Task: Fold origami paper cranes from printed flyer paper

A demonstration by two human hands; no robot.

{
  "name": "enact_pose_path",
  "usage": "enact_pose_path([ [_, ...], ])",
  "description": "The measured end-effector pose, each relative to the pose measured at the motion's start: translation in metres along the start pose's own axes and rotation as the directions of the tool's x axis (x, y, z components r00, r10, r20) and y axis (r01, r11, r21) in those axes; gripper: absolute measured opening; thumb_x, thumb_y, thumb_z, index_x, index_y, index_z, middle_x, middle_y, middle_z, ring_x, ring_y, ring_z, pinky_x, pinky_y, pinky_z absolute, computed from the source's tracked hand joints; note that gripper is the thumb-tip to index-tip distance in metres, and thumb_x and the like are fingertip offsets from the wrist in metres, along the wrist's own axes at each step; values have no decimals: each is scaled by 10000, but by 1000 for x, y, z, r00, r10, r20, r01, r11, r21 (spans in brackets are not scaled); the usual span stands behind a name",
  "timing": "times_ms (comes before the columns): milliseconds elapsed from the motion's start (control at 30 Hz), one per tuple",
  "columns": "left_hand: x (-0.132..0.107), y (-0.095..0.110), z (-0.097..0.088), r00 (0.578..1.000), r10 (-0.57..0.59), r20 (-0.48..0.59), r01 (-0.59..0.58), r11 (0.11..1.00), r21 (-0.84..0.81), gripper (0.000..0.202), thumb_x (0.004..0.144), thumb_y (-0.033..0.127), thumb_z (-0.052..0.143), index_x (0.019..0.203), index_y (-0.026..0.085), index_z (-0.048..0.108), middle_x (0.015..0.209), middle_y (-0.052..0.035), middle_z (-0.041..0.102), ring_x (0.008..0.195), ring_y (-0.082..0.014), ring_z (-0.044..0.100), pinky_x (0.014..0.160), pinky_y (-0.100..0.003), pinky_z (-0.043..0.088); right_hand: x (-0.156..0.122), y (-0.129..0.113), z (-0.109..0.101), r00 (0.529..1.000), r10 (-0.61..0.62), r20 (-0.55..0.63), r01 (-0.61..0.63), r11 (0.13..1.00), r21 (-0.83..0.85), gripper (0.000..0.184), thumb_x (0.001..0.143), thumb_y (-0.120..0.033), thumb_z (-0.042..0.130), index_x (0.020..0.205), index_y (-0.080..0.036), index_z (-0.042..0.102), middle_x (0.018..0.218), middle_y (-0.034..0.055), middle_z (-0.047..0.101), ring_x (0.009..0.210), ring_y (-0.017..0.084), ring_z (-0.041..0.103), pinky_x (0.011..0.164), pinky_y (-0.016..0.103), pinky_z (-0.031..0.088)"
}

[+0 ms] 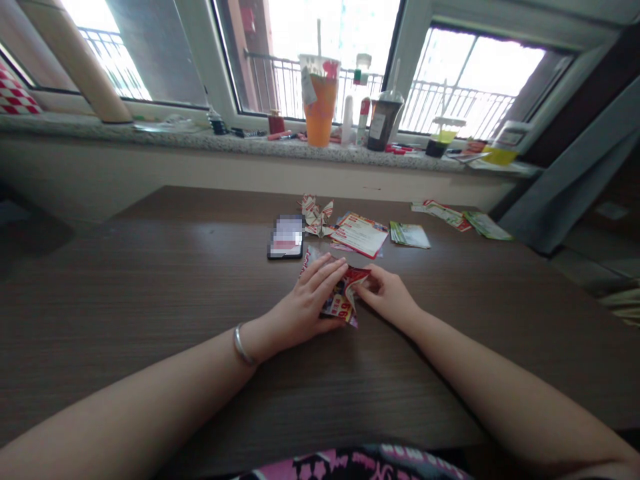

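A colourful printed sheet of paper [339, 305], red with yellow and white print, lies on the table in front of me, its right side bent up in a fold. My left hand [320, 293] rests over its left part with the fingers stretched out and hides much of it. At the right edge, my right hand [385, 291] pinches the raised corner between thumb and fingers. Just beyond the sheet are folded paper figures [316, 217] with red and white print, and a phone [286, 237] with its screen blurred.
Behind the sheet lies a stack of printed cards [363, 233], with a smaller green-and-white stack [410, 235] to its right. More paper strips [447, 215] lie at the table's [150, 300] far right. Drink cups, including an orange one [320, 110], and bottles stand on the windowsill [175, 139].
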State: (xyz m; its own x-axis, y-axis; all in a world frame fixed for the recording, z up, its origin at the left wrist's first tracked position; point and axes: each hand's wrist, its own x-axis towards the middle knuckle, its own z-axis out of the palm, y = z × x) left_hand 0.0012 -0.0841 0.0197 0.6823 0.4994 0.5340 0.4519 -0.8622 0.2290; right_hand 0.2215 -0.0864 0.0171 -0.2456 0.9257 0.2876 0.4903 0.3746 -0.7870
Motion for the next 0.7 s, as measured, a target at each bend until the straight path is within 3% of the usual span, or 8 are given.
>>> enact_pose_path([
  [233,0,5,-9,996,-38,-83,46,995,88,852,812,393,676,1492,211,196,1480,-130,391,1429,-318,223,1187,-558,155,-3,-10,-4,998,-66,2,66,996,-67,122,826,-243,602,934,-206,646,821,19,704,657,143,624,659,278,518],
  [433,0,7,-9,993,-87,-74,95,990,103,838,774,372,680,1470,186,253,1413,-137,447,1402,-338,270,1184,-573,121,-4,-12,-4,984,-175,-15,171,974,-147,65,843,-228,582,800,-205,626,739,6,642,650,132,588,631,253,496],
  [700,1,7,-7,994,-100,-32,102,993,67,746,769,380,673,1409,198,336,1248,-134,510,1259,-299,445,1155,-560,207,-5,-14,-6,974,-227,3,226,966,-123,75,869,-244,573,829,-209,627,817,28,650,734,142,611,666,265,521],
])
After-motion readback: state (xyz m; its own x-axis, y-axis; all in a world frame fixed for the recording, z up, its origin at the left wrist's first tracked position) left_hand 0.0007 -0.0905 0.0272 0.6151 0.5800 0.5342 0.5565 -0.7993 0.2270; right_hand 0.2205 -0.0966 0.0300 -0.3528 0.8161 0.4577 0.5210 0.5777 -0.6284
